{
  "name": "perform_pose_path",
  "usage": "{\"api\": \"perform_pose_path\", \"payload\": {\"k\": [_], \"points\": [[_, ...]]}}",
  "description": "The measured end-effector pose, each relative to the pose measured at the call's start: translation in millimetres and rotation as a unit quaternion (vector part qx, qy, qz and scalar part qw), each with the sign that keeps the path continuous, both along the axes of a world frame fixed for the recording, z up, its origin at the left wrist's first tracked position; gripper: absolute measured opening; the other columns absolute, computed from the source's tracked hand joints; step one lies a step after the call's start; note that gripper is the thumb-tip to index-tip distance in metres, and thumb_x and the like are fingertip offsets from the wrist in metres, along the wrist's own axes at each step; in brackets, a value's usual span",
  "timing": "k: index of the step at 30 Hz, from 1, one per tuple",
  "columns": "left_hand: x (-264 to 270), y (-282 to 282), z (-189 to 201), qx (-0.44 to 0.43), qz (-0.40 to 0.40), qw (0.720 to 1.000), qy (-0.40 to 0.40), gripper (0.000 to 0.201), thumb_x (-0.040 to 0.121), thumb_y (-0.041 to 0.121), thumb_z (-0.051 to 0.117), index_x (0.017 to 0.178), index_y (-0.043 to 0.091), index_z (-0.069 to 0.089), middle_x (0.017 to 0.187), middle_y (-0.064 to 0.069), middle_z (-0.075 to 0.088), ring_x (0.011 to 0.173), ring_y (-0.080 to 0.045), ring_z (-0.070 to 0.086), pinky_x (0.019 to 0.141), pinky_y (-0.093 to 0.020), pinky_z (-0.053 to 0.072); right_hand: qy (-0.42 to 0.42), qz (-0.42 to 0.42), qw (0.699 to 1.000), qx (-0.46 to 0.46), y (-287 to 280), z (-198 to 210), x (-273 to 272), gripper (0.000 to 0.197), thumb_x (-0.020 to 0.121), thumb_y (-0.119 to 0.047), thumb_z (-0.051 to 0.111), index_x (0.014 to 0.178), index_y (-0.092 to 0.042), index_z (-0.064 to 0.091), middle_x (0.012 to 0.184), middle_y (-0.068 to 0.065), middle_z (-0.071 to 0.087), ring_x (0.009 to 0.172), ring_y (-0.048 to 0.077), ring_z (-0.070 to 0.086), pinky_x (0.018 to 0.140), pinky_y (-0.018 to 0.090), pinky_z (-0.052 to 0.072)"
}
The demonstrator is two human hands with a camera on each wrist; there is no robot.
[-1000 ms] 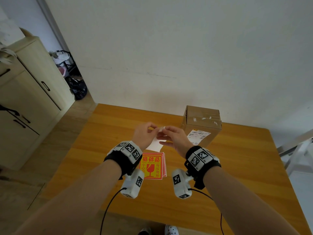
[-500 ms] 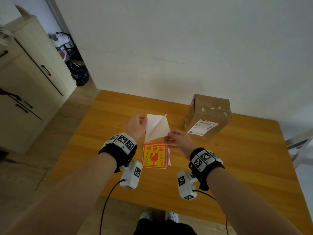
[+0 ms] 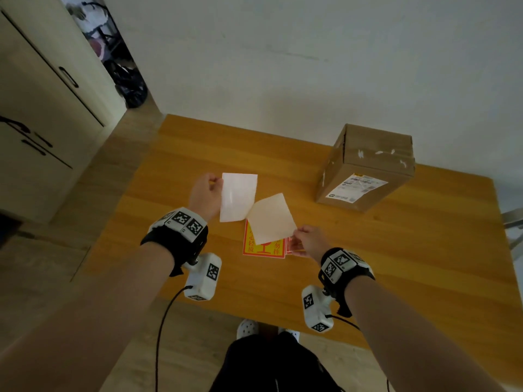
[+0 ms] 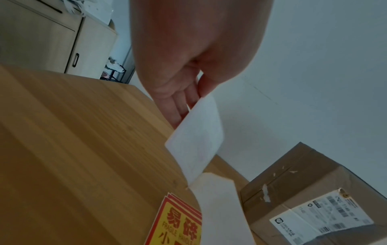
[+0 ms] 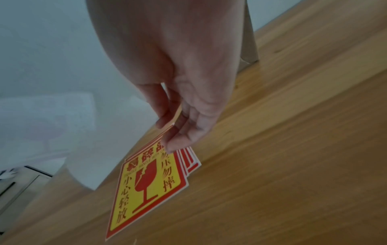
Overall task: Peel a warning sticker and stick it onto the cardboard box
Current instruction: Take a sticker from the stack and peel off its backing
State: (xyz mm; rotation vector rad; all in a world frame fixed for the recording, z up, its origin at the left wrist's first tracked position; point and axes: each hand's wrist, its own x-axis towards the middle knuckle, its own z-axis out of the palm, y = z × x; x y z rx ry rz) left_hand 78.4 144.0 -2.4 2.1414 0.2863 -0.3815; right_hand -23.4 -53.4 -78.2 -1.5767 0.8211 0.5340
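While both sheets hang apart over the surface [image 3: 181,154]: left hand [image 3: 204,196] pinches white sheet [image 3: 237,197]; right hand [image 3: 309,241] pinches cream sheet [image 3: 271,219] by a corner. Which is sticker vs. backing: can't tell. Advice: drop backing, keep glue side off fingers, lay flat from one edge. Box [image 3: 368,168] far right, well apart. Sticker stack [image 3: 261,248] lies below; nothing blocks the path.
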Motion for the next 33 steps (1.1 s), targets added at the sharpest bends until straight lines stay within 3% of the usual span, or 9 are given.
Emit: {"api": "perform_pose_path", "payload": {"k": [5, 9, 13, 17, 22, 26, 29, 31, 33], "points": [[-4.1, 4.6, -8.7, 0.003, -0.004, 1.0, 0.01, 0.031, 0.098, 0.022, 0.042, 0.124, 0.005, 0.048, 0.119, -0.014, 0.059, 0.099, -0.029, 0.063, 0.089, -0.049, 0.054, 0.043, -0.015, 0.999, 0.001, 5.0, -8.2, 0.3, 0.025, 0.097, -0.005, 0.04, 0.075, -0.008, 0.05, 0.069, 0.008, 0.055, 0.059, 0.016, 0.054, 0.046, 0.019, 0.052], [-4.7, 9.4, -8.6, -0.011, 0.01, 1.0, 0.013, 0.03, 0.098, 0.021, 0.043, 0.123, 0.005, 0.048, 0.122, -0.016, 0.06, 0.104, -0.031, 0.062, 0.09, -0.05, 0.054, 0.063, -0.009, 0.998, -0.024, 8.3, -8.2, 2.6, 0.028, 0.097, -0.006, 0.041, 0.071, -0.007, 0.052, 0.069, 0.009, 0.056, 0.059, 0.016, 0.055, 0.055, 0.023, 0.051], [-2.0, 15.7, -5.8, -0.013, 0.014, 1.0, 0.002, 0.03, 0.098, 0.022, 0.043, 0.122, 0.006, 0.048, 0.123, -0.015, 0.06, 0.105, -0.031, 0.062, 0.09, -0.05, 0.053, 0.079, -0.027, 0.996, -0.034, 6.0, -9.0, 3.0, 0.032, 0.097, -0.005, 0.039, 0.066, -0.008, 0.047, 0.066, 0.008, 0.051, 0.046, 0.014, 0.055, 0.038, 0.018, 0.047], [1.6, 23.1, -3.0, -0.018, 0.027, 0.999, -0.003, 0.03, 0.098, 0.023, 0.042, 0.123, 0.006, 0.048, 0.122, -0.016, 0.06, 0.103, -0.032, 0.063, 0.087, -0.05, 0.055, 0.066, 0.023, 0.993, -0.094, 3.9, -14.6, 2.4, 0.03, 0.093, -0.004, 0.042, 0.064, -0.014, 0.044, 0.066, 0.004, 0.051, 0.056, 0.013, 0.051, 0.05, 0.022, 0.045], [0.7, 26.9, -2.1, -0.014, 0.018, 1.0, 0.002, 0.031, 0.098, 0.022, 0.042, 0.124, 0.006, 0.047, 0.122, -0.017, 0.059, 0.103, -0.032, 0.063, 0.087, -0.048, 0.055, 0.056, 0.049, 0.99, -0.119, 4.3, -18.1, 3.8, 0.028, 0.091, -0.006, 0.045, 0.064, -0.012, 0.047, 0.065, 0.004, 0.054, 0.056, 0.014, 0.053, 0.05, 0.022, 0.045], [-4.5, 24.0, 1.9, -0.023, 0.001, 1.0, 0.006, 0.03, 0.098, 0.019, 0.043, 0.123, 0.005, 0.048, 0.122, -0.017, 0.059, 0.103, -0.031, 0.062, 0.087, -0.046, 0.055, 0.063, 0.027, 0.987, -0.144, 6.3, -12.8, 4.3, 0.031, 0.091, -0.014, 0.049, 0.06, -0.007, 0.049, 0.067, 0.011, 0.058, 0.065, 0.025, 0.055, 0.067, 0.029, 0.046], [-7.9, 20.1, 8.9, -0.03, -0.012, 0.999, 0.002, 0.028, 0.097, 0.02, 0.045, 0.121, 0.006, 0.05, 0.122, -0.016, 0.059, 0.105, -0.031, 0.062, 0.089, -0.049, 0.055, 0.042, 0.071, 0.97, -0.23, 7.6, 7.1, 1.7, 0.026, 0.092, -0.023, 0.049, 0.075, -0.006, 0.057, 0.075, 0.007, 0.057, 0.069, 0.022, 0.057, 0.062, 0.027, 0.043], [-9.7, 15.7, 14.9, -0.034, -0.024, 0.999, -0.008, 0.027, 0.096, 0.02, 0.046, 0.118, 0.005, 0.052, 0.12, -0.017, 0.061, 0.103, -0.032, 0.063, 0.089, -0.05, 0.054, -0.038, 0.065, 0.967, -0.243, 12.0, 23.7, 1.1, 0.025, 0.093, -0.024, 0.052, 0.106, -0.006, 0.063, 0.095, 0.007, 0.064, 0.081, 0.021, 0.06, 0.066, 0.025, 0.043], [-12.4, 8.9, 23.1, -0.043, -0.037, 0.998, -0.016, 0.027, 0.096, 0.018, 0.047, 0.117, 0.003, 0.053, 0.118, -0.017, 0.061, 0.103, -0.033, 0.063, 0.086, -0.049, 0.055, -0.138, 0.062, 0.966, -0.211, 20.6, 43.5, 4.2, 0.027, 0.091, -0.022, 0.058, 0.113, -0.009, 0.064, 0.102, 0.005, 0.067, 0.086, 0.019, 0.062, 0.07, 0.022, 0.046]]}}
